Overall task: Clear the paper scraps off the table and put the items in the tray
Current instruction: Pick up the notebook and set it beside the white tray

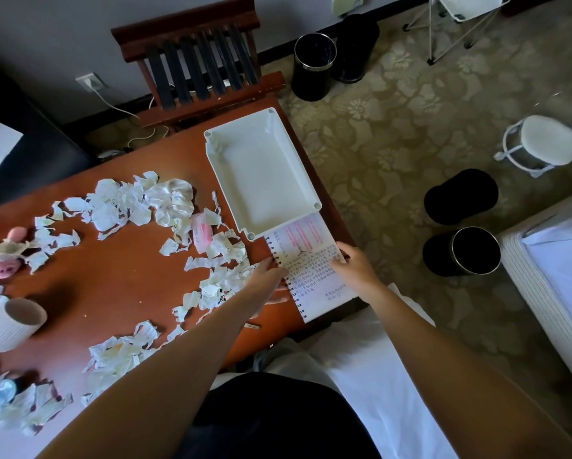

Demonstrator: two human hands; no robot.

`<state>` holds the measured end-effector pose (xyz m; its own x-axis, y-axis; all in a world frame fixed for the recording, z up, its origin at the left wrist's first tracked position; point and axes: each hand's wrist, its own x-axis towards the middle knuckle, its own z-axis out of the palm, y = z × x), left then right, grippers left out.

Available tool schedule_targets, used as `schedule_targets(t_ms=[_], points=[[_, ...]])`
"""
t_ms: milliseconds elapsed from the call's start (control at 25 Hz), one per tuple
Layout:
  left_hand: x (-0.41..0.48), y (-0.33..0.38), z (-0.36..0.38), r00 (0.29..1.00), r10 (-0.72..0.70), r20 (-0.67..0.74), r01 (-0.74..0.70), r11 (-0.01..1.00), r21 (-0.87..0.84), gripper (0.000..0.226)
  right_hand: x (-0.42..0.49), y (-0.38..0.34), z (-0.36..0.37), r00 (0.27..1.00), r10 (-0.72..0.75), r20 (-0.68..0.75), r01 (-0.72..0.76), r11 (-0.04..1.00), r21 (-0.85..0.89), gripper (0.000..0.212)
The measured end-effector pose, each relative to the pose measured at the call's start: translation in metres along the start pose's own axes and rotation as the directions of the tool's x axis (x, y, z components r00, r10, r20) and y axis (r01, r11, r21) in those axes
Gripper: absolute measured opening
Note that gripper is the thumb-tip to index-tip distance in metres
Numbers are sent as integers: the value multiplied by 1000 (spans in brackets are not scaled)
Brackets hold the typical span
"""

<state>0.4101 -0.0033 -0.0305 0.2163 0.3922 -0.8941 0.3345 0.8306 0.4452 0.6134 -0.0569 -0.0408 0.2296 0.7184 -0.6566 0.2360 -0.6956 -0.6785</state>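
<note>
spiral notebook point(311, 273) at the near right corner of the surface point(119, 286), both hands gripping it, left hand point(268, 276) on the spiral edge, right hand point(354, 263) on the far-right edge, white tray point(261, 173) just beyond, paper scraps point(122, 203) all over the left, white cup point(10, 326) near left

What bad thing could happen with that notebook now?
The spiral notebook, held by the left hand and right hand, hangs over the edge of the table, so it might slip to the floor. Paper scraps lie right by its binding and could ride along into the white tray.
</note>
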Motion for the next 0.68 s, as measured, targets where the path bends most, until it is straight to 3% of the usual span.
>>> schedule_targets(t_ms=[360, 680], points=[[7, 3, -3, 999, 31, -20, -31, 999, -43, 50, 16, -8, 6, 1000, -19, -1, 19, 999, -36, 26], [-2, -9, 4, 999, 27, 19, -26, 997, -73, 52, 2, 0, 21, 994, -41, -104, 34, 997, -69, 29]])
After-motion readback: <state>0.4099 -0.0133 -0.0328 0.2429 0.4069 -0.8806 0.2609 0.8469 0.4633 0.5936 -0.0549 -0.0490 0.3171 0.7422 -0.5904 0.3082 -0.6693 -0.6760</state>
